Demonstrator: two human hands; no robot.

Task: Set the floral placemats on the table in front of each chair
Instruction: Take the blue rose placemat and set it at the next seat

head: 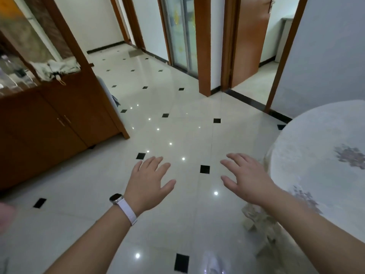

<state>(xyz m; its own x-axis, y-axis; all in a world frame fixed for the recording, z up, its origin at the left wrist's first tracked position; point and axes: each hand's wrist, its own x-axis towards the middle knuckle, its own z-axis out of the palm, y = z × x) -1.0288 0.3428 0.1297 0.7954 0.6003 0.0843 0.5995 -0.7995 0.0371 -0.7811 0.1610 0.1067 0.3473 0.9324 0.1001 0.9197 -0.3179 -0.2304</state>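
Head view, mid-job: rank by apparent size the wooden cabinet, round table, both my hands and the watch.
1. wooden cabinet, cut off by the frame
2. round table, also cut off
3. left hand and right hand: alike, not ranked
4. watch

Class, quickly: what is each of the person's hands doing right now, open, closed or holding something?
Left hand: open, fingers spread, holding nothing, out over the floor.
Right hand: open, fingers spread, holding nothing, beside the table edge.

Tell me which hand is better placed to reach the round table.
Right, probably. The right hand hovers open beside the edge of the table; the left hand, also open, is over the floor, farther away.
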